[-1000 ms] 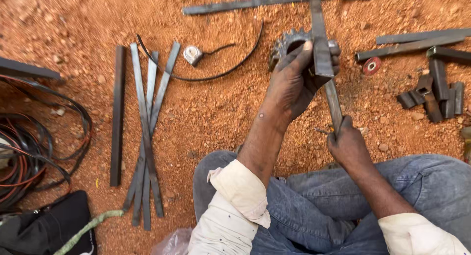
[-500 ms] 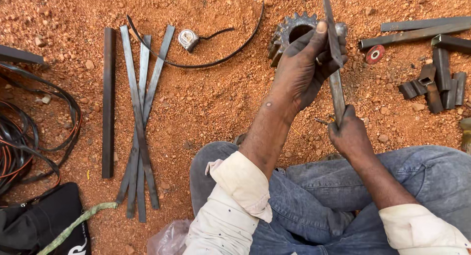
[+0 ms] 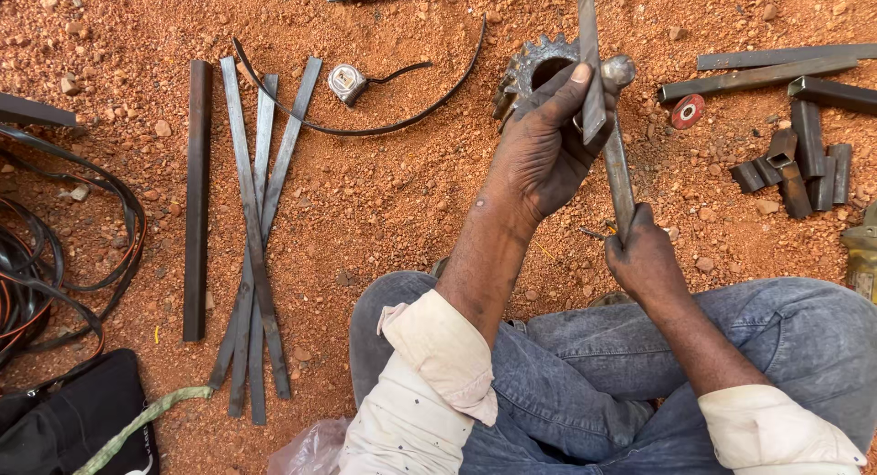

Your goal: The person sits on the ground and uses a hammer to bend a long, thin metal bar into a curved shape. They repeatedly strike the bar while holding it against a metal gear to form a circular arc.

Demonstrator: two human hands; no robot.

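Left hand (image 3: 545,146) pins a flat steel strip (image 3: 590,64) while right hand (image 3: 644,256) grips the hammer (image 3: 619,155); steady strikes serve best.

Bare ground (image 3: 384,201) of red-orange gravelly dirt carries everything. At left lie coiled black and orange cables (image 3: 46,265) and a black bag (image 3: 73,429). Beside them a dark square bar (image 3: 195,196) lies apart from a loose, crossing bundle of flat steel strips (image 3: 254,237). Farther up sit a small tape measure (image 3: 347,82) and a curved thin black band (image 3: 402,119). A toothed gear (image 3: 528,68) rests near the top. At right lie long bars (image 3: 758,73), a red disc (image 3: 687,110), and short cut steel pieces (image 3: 799,164).
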